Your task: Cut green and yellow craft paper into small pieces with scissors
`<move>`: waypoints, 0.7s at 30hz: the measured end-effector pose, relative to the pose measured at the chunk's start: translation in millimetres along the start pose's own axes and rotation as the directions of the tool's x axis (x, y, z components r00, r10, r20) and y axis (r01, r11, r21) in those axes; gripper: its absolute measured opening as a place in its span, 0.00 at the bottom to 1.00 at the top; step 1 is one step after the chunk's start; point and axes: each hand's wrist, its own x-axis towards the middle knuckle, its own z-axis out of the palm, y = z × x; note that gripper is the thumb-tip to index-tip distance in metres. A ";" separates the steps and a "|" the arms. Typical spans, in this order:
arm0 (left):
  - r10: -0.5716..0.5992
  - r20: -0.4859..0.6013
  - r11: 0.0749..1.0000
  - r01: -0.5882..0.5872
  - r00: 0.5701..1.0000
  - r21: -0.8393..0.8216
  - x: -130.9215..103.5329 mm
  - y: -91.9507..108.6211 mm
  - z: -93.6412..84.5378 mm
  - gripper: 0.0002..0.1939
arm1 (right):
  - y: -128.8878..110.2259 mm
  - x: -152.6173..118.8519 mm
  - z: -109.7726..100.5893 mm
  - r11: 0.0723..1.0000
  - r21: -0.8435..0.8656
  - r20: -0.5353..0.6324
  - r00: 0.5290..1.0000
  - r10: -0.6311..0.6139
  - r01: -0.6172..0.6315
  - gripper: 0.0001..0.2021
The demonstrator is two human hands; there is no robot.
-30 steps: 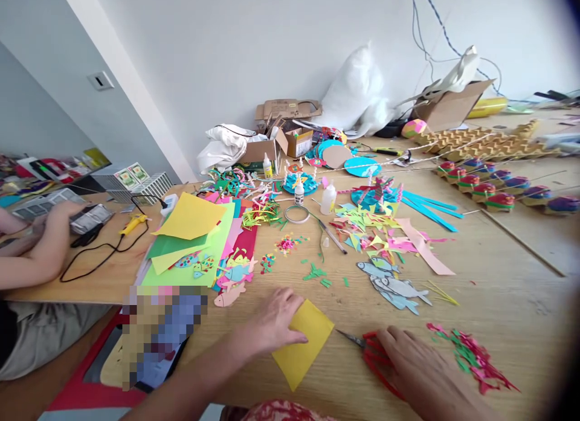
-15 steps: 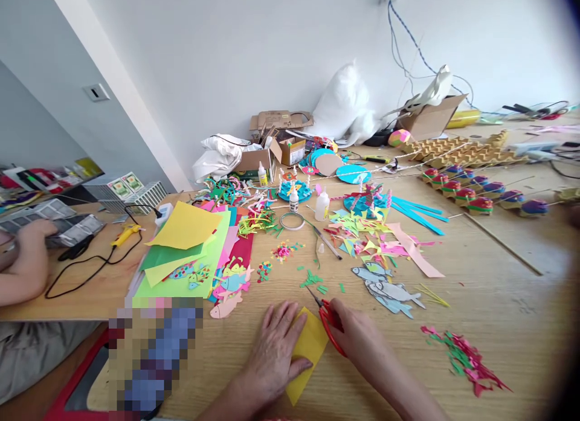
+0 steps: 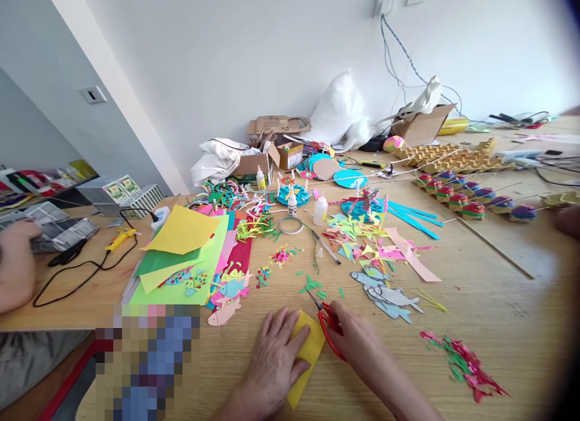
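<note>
My left hand (image 3: 278, 354) lies flat with fingers stretched over a strip of yellow paper (image 3: 312, 347), its thumb and index finger on top of it. In my right hand (image 3: 351, 336) is a pair of scissors with red handles (image 3: 324, 322), the blades pointing up and left, beside the paper's upper right edge. Just beyond the blade tips lie small green paper cuttings (image 3: 312, 283). Grey and blue paper fish (image 3: 392, 295) rest to the right of the scissors. Pink and yellow paper fish (image 3: 225, 311) are to the left of my left hand.
Coloured paper sheets (image 3: 181, 228) are stacked at left. Glue bottles (image 3: 320, 209) and a roll of tape (image 3: 290, 225) stand mid-table. Red and green scraps (image 3: 462, 363) lie at right, painted egg-carton pieces (image 3: 466, 203) farther back. A co-worker's arm (image 3: 18, 258) is at far left.
The camera view has shifted slightly. My left index finger now lies farther over the yellow paper. The scissors stay beside the paper in my right hand.
</note>
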 end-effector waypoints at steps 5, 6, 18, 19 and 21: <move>0.005 -0.058 1.000 -0.004 0.998 0.014 7.3 0.0 0.1 0.18 | 1.2 2.7 5.9 0.998 0.046 -0.009 0.999 -0.034 0.034 0.02; 0.009 -0.078 1.000 -0.008 0.997 0.017 8.9 0.0 0.7 0.17 | 0.8 3.4 7.7 0.997 0.058 -0.010 0.999 -0.041 0.041 0.02; 0.042 -0.425 0.990 -0.094 0.904 -0.103 15.7 5.1 -17.2 0.12 | 3.3 -3.4 0.6 0.946 0.323 -0.155 0.988 0.013 0.038 0.11; 0.047 -0.459 0.991 -0.099 0.887 -0.091 16.5 4.4 -20.5 0.12 | 3.1 -5.2 -0.4 0.913 0.408 -0.150 0.988 0.034 0.030 0.12; 0.067 -0.511 0.991 -0.116 0.857 -0.064 19.0 3.6 -25.7 0.13 | 1.7 -7.8 -2.0 0.807 0.590 -0.089 0.995 0.048 0.014 0.12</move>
